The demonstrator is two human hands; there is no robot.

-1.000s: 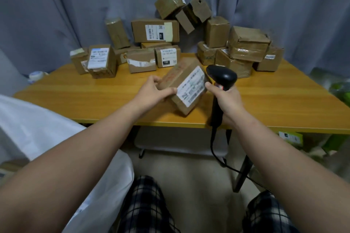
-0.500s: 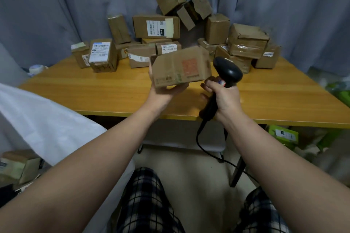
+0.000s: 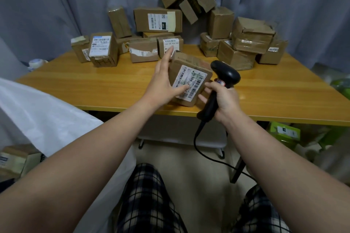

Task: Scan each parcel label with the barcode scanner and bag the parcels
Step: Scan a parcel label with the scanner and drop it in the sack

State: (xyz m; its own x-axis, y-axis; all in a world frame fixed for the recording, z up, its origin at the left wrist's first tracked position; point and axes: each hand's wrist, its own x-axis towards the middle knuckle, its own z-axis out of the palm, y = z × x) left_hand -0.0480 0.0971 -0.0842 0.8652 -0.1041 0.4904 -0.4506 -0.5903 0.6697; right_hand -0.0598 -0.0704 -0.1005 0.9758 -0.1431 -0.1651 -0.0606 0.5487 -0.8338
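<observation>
— Where is our parcel (image 3: pixel 191 81)?
— On the table (image 3: pixel 94 83), near its front edge. Our left hand (image 3: pixel 162 83) touches it, fingers straight.
— Our right hand (image 3: pixel 225 100)?
— It grips the scanner (image 3: pixel 226 75), just beside.

- The place looked like a room in a home used as a makeshift parcel-sorting spot, not a warehouse.
- Grey curtains (image 3: pixel 56 5) hung right behind a plain wooden table (image 3: pixel 94 85).
- Taped, labelled cardboard parcels (image 3: pixel 157 20) were heaped loosely along the table's far edge.
- A corded barcode scanner (image 3: pixel 225 75) was above its near edge.
- A white sack (image 3: pixel 47 115) stood off its left side.
- Green boxes (image 3: pixel 284 132) cluttered the floor under its right side.
</observation>
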